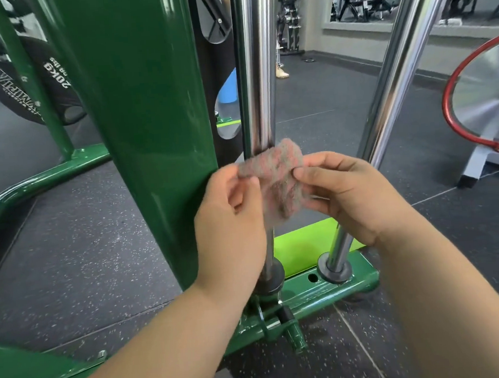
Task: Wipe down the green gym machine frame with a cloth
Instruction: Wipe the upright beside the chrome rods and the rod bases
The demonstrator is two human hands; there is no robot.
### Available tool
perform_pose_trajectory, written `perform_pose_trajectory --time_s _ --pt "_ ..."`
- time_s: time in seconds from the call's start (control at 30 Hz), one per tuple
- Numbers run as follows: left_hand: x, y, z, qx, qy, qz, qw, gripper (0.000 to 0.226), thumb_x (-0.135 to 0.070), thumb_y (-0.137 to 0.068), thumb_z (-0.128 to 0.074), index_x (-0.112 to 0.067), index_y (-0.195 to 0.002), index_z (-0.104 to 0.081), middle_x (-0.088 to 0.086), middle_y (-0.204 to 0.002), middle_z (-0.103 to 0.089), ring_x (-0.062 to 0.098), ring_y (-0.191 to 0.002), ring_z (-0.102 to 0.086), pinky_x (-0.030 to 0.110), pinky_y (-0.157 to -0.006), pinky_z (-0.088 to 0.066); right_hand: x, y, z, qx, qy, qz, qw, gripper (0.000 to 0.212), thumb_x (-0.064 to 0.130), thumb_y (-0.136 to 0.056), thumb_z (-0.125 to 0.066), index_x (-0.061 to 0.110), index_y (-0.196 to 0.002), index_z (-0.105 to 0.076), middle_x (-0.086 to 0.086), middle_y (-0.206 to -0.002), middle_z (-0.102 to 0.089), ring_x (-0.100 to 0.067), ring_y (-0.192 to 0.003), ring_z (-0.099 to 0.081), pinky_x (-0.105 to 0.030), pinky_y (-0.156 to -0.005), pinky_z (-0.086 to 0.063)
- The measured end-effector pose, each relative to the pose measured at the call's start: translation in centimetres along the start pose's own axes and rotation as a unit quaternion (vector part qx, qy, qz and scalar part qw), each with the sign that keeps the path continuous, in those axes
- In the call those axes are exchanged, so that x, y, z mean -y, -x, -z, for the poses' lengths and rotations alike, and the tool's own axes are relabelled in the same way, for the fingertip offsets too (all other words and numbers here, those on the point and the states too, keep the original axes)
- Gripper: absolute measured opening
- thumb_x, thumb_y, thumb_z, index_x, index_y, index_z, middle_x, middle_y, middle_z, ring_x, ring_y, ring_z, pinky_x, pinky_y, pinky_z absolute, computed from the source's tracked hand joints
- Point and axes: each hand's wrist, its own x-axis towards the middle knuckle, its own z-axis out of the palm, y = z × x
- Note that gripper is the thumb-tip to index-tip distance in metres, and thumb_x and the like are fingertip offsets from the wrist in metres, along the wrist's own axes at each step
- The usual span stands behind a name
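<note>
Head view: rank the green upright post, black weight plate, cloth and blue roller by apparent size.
1. green upright post
2. black weight plate, partly hidden
3. cloth, nearer the camera
4. blue roller, mostly hidden

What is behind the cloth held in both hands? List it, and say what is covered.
Behind the cloth, pinched by the left hand and right hand, stands a chrome guide rod. The cloth hides a stretch of it; whether they touch is unclear.
</note>
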Motion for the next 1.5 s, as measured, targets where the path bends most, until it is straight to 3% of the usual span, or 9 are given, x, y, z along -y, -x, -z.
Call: perform_pose_trajectory --time_s 0.13,0.23,0.43,0.67,0.93,1.07,1.27,1.37,1.5 --pt "-0.8 1.1 -1.9 0.007 -0.07 -0.062 0.996 0.06 -0.028 -0.1 -0.052 -0.019 -0.155 -0.029 0.0 -0.155 -0.038 0.006 -0.138 -0.039 0.015 -0.113 -0.027 0.4 -0.2 0.0 0.002 0.002 0.002 1.0 0.012 0.006 -0.09 -0.062 0.014 -0.087 -0.071 -0.001 -0.076 -0.073 -0.013 -0.068 -0.067 -0.026 -0.073 -0.059" --pt "-1.6 -1.4 -3.6 -0.015 -0.077 -0.077 0.994 0.066 -0.036 -0.102 -0.045 -0.02 -0.158 -0.014 -0.001 -0.162 -0.023 0.01 -0.145 -0.024 0.01 -0.11 -0.015 -0.2 -0.3 0.2 0.002 -0.019 -0.018 1.0 0.019 0.011 -0.096 -0.053 0.012 -0.094 -0.072 -0.007 -0.086 -0.076 -0.019 -0.078 -0.073 -0.034 -0.084 -0.057" --pt "-0.2 -4.5 -5.1 -0.062 -0.054 -0.1 0.992 0.075 -0.045 -0.087 -0.069 -0.024 -0.148 -0.031 0.002 -0.138 -0.057 0.019 -0.119 -0.057 0.022 -0.094 -0.043 -4.4 -0.4 0.9 -0.071 -0.026 -0.094 0.993 0.022 0.011 -0.098 -0.049 0.016 -0.099 -0.07 -0.002 -0.097 -0.076 -0.018 -0.091 -0.069 -0.031 -0.082 -0.052" --pt "8.4 0.2 -5.6 -0.029 -0.075 0.092 0.993 0.058 -0.042 -0.081 -0.074 -0.032 -0.129 -0.041 -0.003 -0.117 -0.066 0.029 -0.104 -0.065 0.043 -0.089 -0.053 -11.7 0.8 0.5 -0.058 -0.037 -0.211 0.975 0.037 0.003 -0.101 -0.037 0.017 -0.11 -0.07 0.002 -0.103 -0.073 -0.013 -0.098 -0.065 -0.04 -0.1 -0.048" --pt "-0.2 -5.2 -4.7 -0.058 0.03 -0.096 0.993 0.046 -0.019 -0.081 -0.071 -0.012 -0.12 -0.047 -0.014 -0.082 -0.065 0.001 -0.064 -0.063 0.027 -0.068 -0.057 -13.2 0.4 1.6 -0.068 -0.071 -0.239 0.966 0.031 0.002 -0.103 -0.039 0.014 -0.111 -0.067 -0.003 -0.119 -0.07 -0.021 -0.113 -0.064 -0.035 -0.103 -0.046" --pt "1.2 -3.8 -5.7 -0.032 0.117 -0.058 0.991 0.036 0.003 -0.086 -0.062 -0.015 -0.109 -0.04 -0.013 -0.056 -0.06 0.01 -0.039 -0.052 0.028 -0.036 -0.045 -15.0 0.2 2.4 -0.125 -0.071 -0.269 0.952 0.022 0.002 -0.098 -0.052 0.015 -0.106 -0.067 -0.01 -0.121 -0.067 -0.022 -0.109 -0.06 -0.031 -0.093 -0.048" --pt "10.0 -0.9 -6.5 -0.071 0.01 0.016 0.997 0.041 -0.016 -0.076 -0.073 -0.018 -0.111 -0.052 -0.019 -0.07 -0.063 0.0 -0.061 -0.063 0.011 -0.058 -0.045 -19.1 0.8 2.7 -0.168 -0.038 -0.307 0.936 0.024 0.0 -0.101 -0.047 0.013 -0.112 -0.063 -0.011 -0.131 -0.058 -0.03 -0.12 -0.054 -0.038 -0.094 -0.048" --pt "14.1 0.8 -6.8 -0.059 -0.046 0.077 0.994 0.042 -0.022 -0.076 -0.074 -0.03 -0.105 -0.046 -0.011 -0.083 -0.066 0.019 -0.076 -0.067 0.026 -0.067 -0.051 -20.6 0.8 1.7 -0.179 -0.051 -0.333 0.924 0.026 0.003 -0.101 -0.044 0.02 -0.102 -0.064 -0.009 -0.121 -0.064 -0.024 -0.109 -0.057 -0.032 -0.075 -0.046" --pt "17.1 2.1 -6.8 -0.052 -0.129 0.109 0.984 0.046 -0.038 -0.076 -0.073 -0.031 -0.113 -0.047 -0.005 -0.098 -0.068 0.033 -0.091 -0.064 0.037 -0.075 -0.052 -21.5 0.4 1.3 -0.226 -0.07 -0.309 0.921 0.028 0.005 -0.1 -0.041 0.023 -0.107 -0.062 -0.005 -0.111 -0.067 -0.021 -0.114 -0.06 -0.034 -0.082 -0.043"
